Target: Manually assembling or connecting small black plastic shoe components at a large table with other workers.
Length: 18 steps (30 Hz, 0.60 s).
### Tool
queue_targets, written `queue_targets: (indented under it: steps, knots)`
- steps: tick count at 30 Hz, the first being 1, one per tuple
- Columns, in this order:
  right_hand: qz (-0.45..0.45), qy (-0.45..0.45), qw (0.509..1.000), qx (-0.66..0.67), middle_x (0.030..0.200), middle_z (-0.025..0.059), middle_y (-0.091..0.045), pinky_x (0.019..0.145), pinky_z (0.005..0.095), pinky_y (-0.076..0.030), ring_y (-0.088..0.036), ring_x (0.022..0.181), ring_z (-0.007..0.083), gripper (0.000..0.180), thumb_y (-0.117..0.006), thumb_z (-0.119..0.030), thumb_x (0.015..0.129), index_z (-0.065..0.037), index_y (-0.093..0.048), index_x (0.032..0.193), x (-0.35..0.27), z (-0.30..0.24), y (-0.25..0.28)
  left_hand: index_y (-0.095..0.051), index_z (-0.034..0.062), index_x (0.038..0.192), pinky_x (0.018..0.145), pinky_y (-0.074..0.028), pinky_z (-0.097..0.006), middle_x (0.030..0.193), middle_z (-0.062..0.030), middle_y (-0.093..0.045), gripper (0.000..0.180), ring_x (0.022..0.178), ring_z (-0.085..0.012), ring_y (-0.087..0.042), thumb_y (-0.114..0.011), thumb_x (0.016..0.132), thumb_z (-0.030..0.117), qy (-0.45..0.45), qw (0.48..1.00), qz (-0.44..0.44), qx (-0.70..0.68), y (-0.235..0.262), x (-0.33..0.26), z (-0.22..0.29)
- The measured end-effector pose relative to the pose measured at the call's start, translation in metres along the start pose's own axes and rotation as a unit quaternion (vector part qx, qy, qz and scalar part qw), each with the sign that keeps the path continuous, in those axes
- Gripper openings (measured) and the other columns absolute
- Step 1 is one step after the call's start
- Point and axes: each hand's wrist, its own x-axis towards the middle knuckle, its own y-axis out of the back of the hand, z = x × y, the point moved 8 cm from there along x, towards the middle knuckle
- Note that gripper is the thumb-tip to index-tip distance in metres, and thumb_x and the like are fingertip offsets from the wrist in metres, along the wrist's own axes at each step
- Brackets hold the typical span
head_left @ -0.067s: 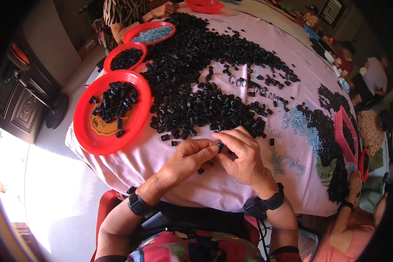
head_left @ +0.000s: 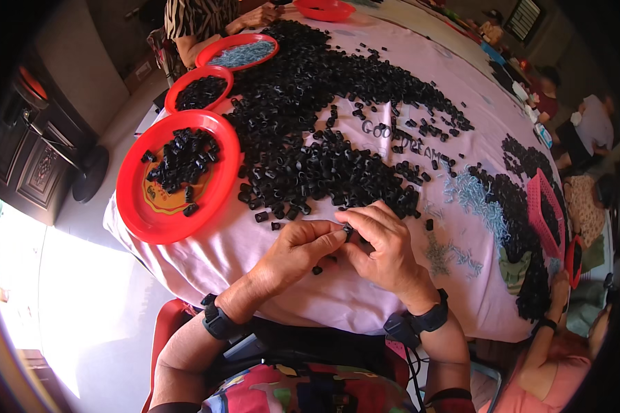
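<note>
Both hands meet over the near edge of the cloth-covered table. My left hand (head_left: 291, 253) pinches a small black plastic piece (head_left: 348, 231) between thumb and forefinger. My right hand (head_left: 387, 249) is closed around the same piece from the other side, its fingers curled over and partly hiding it. A large heap of similar short black cylindrical pieces (head_left: 317, 172) spreads just beyond my fingertips. One loose black piece (head_left: 317, 270) lies on the cloth below my hands.
A red plate (head_left: 134, 199) with black pieces stands at left, with a smaller red plate (head_left: 179, 79) and one of blue-grey pins (head_left: 244, 54) behind. More pins (head_left: 475, 199) and a pink basket (head_left: 544, 213) lie at right. Other people sit around the pink tablecloth (head_left: 420, 289).
The small black piece between my fingertips shows slightly more, as if turned a little. My hands stay in nearly the same place.
</note>
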Motion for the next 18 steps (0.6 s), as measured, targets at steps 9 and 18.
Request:
queue_targets:
  steps: [9,18]
  knots:
    - [-0.001,0.031,0.999,-0.022,0.1,0.0119,-0.072,0.076,0.039,-0.055,-0.066,0.084,0.0298,0.043,-0.082,0.0,0.071,0.0,-0.07,0.112,-0.0022,-0.0018,-0.0029,-0.07,0.0014,0.118,0.078,-0.053,-0.024,0.102,-0.002,-0.071,0.033,0.089,-0.0071,-0.065,-0.059,0.108,0.031,0.015,1.0,0.021,-0.002,0.0002,0.0003,-0.0031]
    - [0.011,0.03,0.999,0.01,0.109,0.0122,-0.072,0.075,0.0381,-0.057,-0.068,0.09,0.0298,0.051,-0.086,-0.004,0.069,-0.001,-0.07,0.118,0.0001,-0.0018,0.0006,-0.072,0.0027,0.116,0.083,-0.055,-0.027,0.105,-0.0042,-0.073,0.031,0.093,-0.0114,-0.069,-0.06,0.107,0.03,0.024,0.987,-0.01,-0.157,-0.0044,-0.0021,-0.0029]
